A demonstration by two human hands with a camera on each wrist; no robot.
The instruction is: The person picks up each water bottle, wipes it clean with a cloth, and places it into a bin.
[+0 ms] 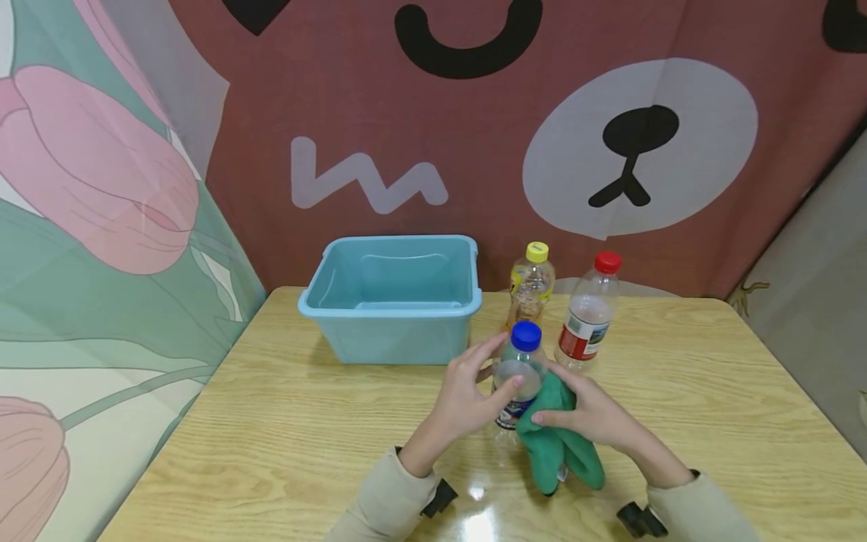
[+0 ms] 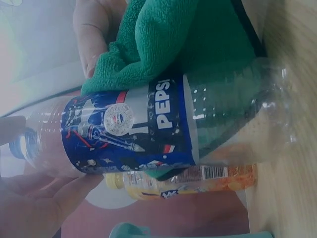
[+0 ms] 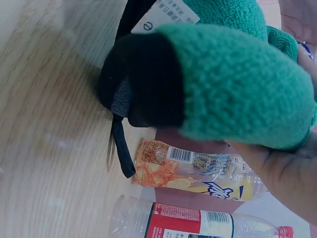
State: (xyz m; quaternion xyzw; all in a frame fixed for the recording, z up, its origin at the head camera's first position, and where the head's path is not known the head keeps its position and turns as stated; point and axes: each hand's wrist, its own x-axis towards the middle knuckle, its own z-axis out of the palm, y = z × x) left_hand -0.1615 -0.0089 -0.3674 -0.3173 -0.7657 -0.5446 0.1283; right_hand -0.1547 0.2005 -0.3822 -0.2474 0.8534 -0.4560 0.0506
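My left hand (image 1: 463, 395) grips a clear plastic Pepsi bottle (image 2: 129, 129) around its upper part, below the blue cap (image 1: 525, 336). The bottle stands upright on the table, with a dark blue label. In my right hand (image 1: 596, 410) is a green towel (image 1: 558, 444), held against the bottle's right side. The towel's lower folds hang to the tabletop. A black edge band (image 3: 156, 79), a white printed tag (image 3: 166, 17) and a thin black loop (image 3: 122, 146) show in the right wrist view.
Behind the hands stand a yellow-capped bottle (image 1: 531, 286) and a red-capped bottle (image 1: 588, 324) with a red and white label. A light blue plastic bin (image 1: 400, 339) sits at the back left of the wooden table (image 1: 271, 452). Printed cloth hangs behind the table.
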